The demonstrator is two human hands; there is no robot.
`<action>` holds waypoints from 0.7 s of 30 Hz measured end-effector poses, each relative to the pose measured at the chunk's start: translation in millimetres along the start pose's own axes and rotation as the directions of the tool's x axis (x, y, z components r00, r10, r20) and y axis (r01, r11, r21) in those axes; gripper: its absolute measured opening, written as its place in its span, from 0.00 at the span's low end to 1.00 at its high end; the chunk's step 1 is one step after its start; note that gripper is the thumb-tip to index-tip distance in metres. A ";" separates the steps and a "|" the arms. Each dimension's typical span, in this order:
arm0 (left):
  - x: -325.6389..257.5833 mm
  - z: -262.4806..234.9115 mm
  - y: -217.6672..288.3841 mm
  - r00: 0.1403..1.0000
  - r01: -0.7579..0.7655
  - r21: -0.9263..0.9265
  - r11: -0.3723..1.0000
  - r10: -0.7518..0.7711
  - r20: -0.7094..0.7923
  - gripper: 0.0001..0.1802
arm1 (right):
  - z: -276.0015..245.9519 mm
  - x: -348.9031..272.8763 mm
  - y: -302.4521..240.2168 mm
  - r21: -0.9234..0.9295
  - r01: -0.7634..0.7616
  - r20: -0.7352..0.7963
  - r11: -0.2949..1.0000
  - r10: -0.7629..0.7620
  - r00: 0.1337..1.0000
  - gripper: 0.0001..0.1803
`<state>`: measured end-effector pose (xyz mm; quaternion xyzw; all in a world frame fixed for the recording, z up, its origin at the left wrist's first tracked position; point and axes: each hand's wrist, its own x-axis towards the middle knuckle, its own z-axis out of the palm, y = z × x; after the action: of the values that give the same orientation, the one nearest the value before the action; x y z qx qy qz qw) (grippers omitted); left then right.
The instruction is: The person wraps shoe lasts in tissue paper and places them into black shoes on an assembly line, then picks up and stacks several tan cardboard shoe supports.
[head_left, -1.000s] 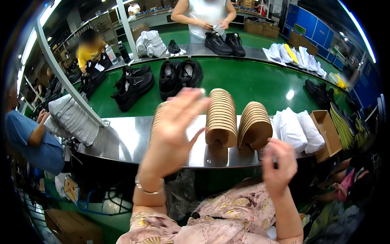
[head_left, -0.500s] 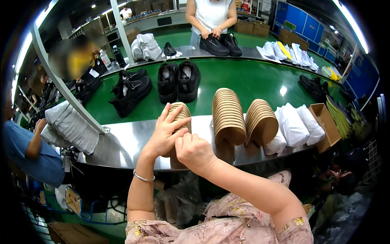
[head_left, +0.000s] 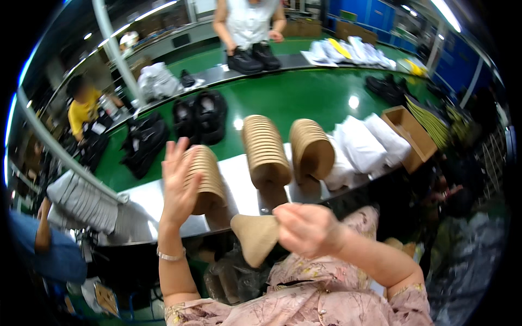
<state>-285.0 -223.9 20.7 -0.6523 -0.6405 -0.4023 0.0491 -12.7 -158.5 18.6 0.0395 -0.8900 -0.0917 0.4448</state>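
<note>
Nested brown cardboard shoe inserts form three curved stacks on the metal edge of the bench: a left stack (head_left: 207,176), a middle stack (head_left: 265,146) and a right stack (head_left: 310,144). My left hand (head_left: 179,187) is up against the left stack's side, fingers spread. Between the fingers of my right hand (head_left: 309,229) is a single brown cardboard shoe insert (head_left: 253,237), pinched by one end. It hangs in front of the bench edge, above my lap, slightly blurred.
Black shoes (head_left: 209,117) stand on the green belt (head_left: 304,95) beyond the stacks. White wrapped bundles (head_left: 361,144) and an open carton (head_left: 408,138) lie to the right. A post (head_left: 60,149) rises at the left. Across the belt, a person (head_left: 249,27) handles black shoes.
My right hand has drawn one insert away from the left stack, toward me and to the right. My left hand has opened wider beside that stack. The whole view has turned somewhat.
</note>
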 end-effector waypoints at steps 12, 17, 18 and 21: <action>-15.3 170.1 205.3 0.129 0.992 -0.123 -0.038 0.370 0.920 0.34 | -140.8 -146.2 10.9 0.319 -0.650 -0.205 0.689 0.720 0.663 0.09; -34.8 245.9 251.9 0.332 0.939 -0.344 0.009 0.247 0.911 0.14 | -184.7 -247.2 -9.1 0.161 -0.906 -0.193 0.390 0.913 0.359 0.10; -36.5 261.7 254.9 0.343 0.934 -0.355 0.023 0.209 0.916 0.15 | -197.9 -280.4 -17.7 0.059 -0.953 -0.254 0.298 0.927 0.274 0.11; -34.8 299.7 263.8 0.346 0.932 -0.358 0.054 0.161 0.924 0.18 | -233.9 -406.0 -84.1 0.233 -0.923 -0.526 -0.305 0.759 -0.384 0.11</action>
<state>89.3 -124.0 -82.0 -0.3616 -0.3667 -0.3265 -0.7926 417.2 -209.2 -179.2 -0.7318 -0.3758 0.1705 0.5424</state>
